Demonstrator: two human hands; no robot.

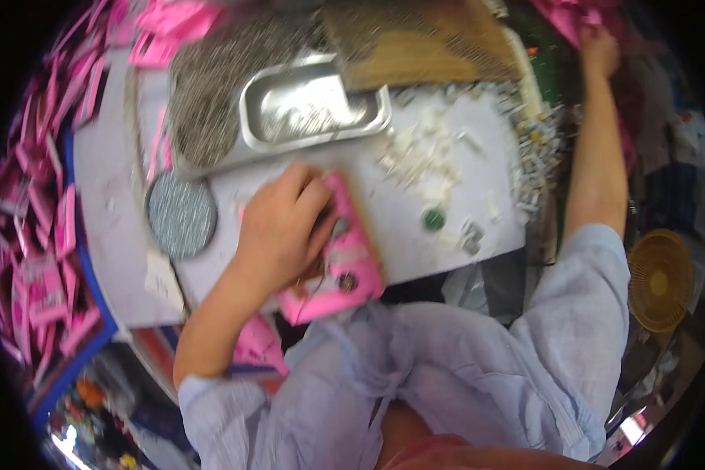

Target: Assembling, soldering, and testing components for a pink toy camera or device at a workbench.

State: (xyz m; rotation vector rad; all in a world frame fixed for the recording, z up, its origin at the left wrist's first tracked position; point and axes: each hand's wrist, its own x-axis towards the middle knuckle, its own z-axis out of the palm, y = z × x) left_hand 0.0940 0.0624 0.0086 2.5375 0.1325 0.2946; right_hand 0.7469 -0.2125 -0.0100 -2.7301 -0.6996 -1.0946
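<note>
Left hand: your left hand lies palm down on a pink card packet, fingers curled over its upper end, pinning it to the counter.
Right hand: your right hand is stretched far out past the counter's far right corner, at a heap of pink packets; whether it is closed on one I cannot tell, the picture blurs there.
Packet's place: it sits at the near edge of the counter, about the middle, its lower end hanging over the edge toward your body.
How it will handle: you should find it light, flat and bendy, probably card with a clear blister; it would crease if squeezed hard. Its glossy face may slide on the smooth counter top. Hold it by the long edges, or flat under the palm as now.
Close by: a round grey glittery disc lies just left of your left wrist; a small green cap lies to the right of the packet.
Farther out: a steel tray stands past your fingers, a grey mass of small metal pieces beside it, a brown board behind.
In the way: scattered white scraps toward the right edge; loose pink packets crowd beyond the left edge.
</note>
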